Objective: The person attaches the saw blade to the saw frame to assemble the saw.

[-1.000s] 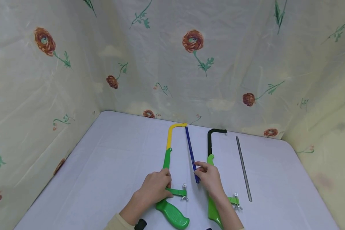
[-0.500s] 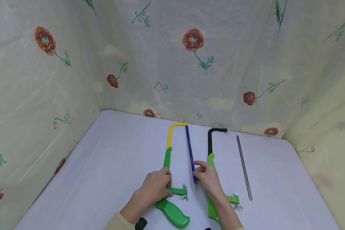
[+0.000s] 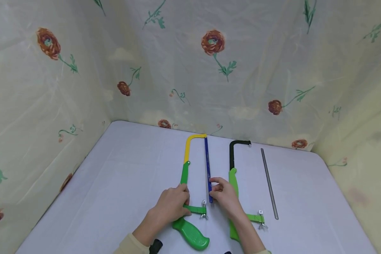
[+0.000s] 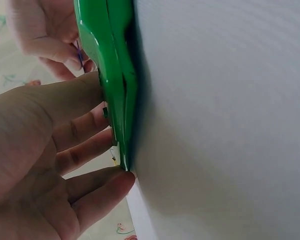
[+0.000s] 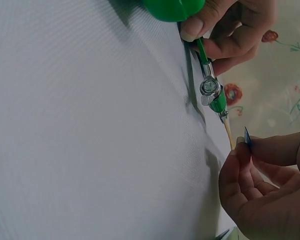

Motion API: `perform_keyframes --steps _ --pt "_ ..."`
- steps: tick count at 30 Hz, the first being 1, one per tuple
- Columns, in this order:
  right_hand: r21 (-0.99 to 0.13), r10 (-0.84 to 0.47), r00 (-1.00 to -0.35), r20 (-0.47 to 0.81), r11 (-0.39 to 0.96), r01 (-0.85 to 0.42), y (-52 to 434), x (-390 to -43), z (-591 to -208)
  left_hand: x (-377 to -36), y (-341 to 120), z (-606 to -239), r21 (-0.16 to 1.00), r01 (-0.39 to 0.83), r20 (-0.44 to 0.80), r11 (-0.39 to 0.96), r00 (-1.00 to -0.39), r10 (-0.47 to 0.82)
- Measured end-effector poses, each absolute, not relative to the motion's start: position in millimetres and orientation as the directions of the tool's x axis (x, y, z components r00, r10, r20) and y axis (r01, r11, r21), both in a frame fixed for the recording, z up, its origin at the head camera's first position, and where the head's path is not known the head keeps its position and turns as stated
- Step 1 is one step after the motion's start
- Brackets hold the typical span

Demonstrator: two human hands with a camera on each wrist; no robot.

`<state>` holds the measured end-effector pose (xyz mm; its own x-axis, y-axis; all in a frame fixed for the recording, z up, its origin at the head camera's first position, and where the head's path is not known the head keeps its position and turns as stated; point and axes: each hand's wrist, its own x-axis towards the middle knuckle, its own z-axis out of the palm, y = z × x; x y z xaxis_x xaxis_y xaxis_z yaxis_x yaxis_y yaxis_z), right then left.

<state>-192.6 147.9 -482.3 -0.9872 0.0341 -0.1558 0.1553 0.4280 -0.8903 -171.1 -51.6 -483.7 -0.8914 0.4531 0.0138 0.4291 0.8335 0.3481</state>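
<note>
Head view: on the white tabletop (image 3: 124, 176) lies a hacksaw frame (image 3: 186, 165) with a yellow far end and a green handle. The left hand (image 3: 171, 206) presses down on it near the handle, fingers curled over the green arm that carries a wing nut (image 3: 204, 204). The right hand (image 3: 223, 195) pinches the near end of a blue saw blade (image 3: 207, 165) between thumb and fingertips; the blade runs from the frame's yellow tip back toward the wing nut (its near end sits just beside that nut). To the right lies a second frame (image 3: 231, 165), black and green, partly under the right forearm, and farther right a grey blade (image 3: 268, 183) lies apart. Flowered cloth (image 3: 209, 70) hangs behind.
</note>
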Motion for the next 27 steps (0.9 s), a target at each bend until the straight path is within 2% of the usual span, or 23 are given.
perform_keyframes --steps 27 --pt "-0.876 -0.007 -0.988 -0.156 0.464 0.135 137.9 -190.2 -485.8 -173.4 -52.8 -486.6 0.325 0.433 -0.002 0.841 -0.889 0.458"
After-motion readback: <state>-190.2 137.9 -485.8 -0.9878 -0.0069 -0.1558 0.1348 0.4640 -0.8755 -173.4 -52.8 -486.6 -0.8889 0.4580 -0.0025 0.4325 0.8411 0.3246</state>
